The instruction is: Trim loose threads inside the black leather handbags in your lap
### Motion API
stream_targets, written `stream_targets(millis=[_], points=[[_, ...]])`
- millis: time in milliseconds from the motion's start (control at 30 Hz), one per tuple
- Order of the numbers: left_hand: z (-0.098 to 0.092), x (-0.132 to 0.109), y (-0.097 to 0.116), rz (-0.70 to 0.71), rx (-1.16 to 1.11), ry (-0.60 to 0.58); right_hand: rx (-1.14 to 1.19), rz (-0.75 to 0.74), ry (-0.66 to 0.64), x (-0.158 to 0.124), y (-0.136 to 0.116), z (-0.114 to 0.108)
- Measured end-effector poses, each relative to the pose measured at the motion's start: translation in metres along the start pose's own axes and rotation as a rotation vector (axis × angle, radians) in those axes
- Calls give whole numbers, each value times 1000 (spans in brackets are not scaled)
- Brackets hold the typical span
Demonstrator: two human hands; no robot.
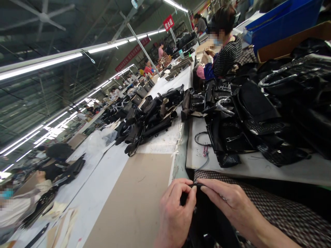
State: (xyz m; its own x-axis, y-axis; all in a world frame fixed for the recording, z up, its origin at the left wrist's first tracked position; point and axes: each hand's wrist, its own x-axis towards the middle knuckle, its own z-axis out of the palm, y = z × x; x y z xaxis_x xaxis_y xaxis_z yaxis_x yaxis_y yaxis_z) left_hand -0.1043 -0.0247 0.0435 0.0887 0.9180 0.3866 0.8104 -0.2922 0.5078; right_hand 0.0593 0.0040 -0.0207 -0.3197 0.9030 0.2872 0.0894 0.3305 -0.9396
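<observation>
Hands at worktable, seemingly corrugated roof

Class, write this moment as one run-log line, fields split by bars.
left hand: pinching black piece | right hand: pinching same piece | to the left: tan sheet | ahead right: heaped black bags

I'm looking into a bag factory's workshop: strip lights run in long rows under a metal roof with a ceiling fan, red signs hang overhead, black bags crowd the long bench, and I see several people at work.
</observation>
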Motion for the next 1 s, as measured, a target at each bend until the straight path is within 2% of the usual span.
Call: stream_targets(millis=[200, 400, 467, 633, 800, 933, 1000], points=[[0, 1, 1, -59, -38, -26, -26, 17, 3, 0, 1, 2], [-5, 11, 2, -409, -221, -107, -66, -3, 85, 3, 0, 5], [-11, 12, 1, -461, -296, -160, -71, -17, 101, 3, -1, 6], [-25, 8, -2, -446, -307, -233, -79, -7, 73, 1, 2, 6], [-25, 5, -6, -512, -374, -246, -57, 43, 27, 0, 6, 4], [-25, 2, -6, -495, -428, -268, -56, 60, 12, 1, 7, 0], [-26, -3, -5, -482, -407, -238, -65, 60, 24, 1, 6, -1]])
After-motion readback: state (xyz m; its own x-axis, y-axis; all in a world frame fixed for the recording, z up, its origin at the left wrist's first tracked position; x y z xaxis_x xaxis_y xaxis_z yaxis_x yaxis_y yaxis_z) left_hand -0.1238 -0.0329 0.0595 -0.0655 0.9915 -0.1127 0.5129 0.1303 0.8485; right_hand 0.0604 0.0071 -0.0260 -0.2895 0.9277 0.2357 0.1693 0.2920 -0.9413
